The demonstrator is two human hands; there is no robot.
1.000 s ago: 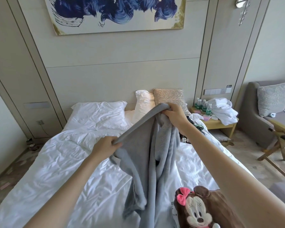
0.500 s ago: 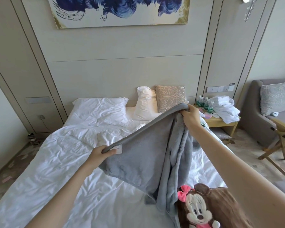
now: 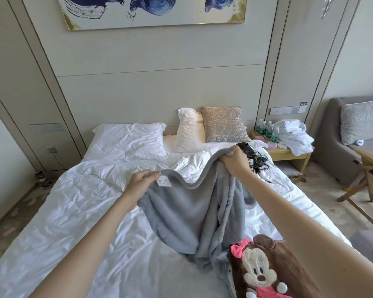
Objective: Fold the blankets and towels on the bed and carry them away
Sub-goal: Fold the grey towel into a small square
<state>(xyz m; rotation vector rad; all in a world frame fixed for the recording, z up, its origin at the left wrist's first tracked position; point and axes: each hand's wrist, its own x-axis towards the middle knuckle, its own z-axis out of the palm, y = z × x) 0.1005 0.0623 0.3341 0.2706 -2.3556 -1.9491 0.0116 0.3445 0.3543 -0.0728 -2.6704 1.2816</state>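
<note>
A grey fleece blanket (image 3: pixel 187 214) hangs over the white bed (image 3: pixel 69 211), held up by its top edge. My left hand (image 3: pixel 141 183) grips that edge at the corner with a white care label. My right hand (image 3: pixel 235 162) clutches the edge farther right, with the rest of the cloth bunched below it. The edge sags between the two hands. The blanket's lower end rests on the sheet beside a brown cartoon-mouse blanket (image 3: pixel 265 272) at the bed's near right.
White pillows (image 3: pixel 129 138) and a beige cushion (image 3: pixel 224 124) lie at the headboard. Black cables (image 3: pixel 257 160) lie on the bed behind my right hand. A nightstand (image 3: pixel 289 152) carries water bottles and white towels (image 3: pixel 293 134). A grey armchair (image 3: pixel 353 134) and wooden stand sit at right.
Both hands have lowered and spread apart, so the blanket's top edge went from taut to sagging. My right hand moved right and down towards the cables.
</note>
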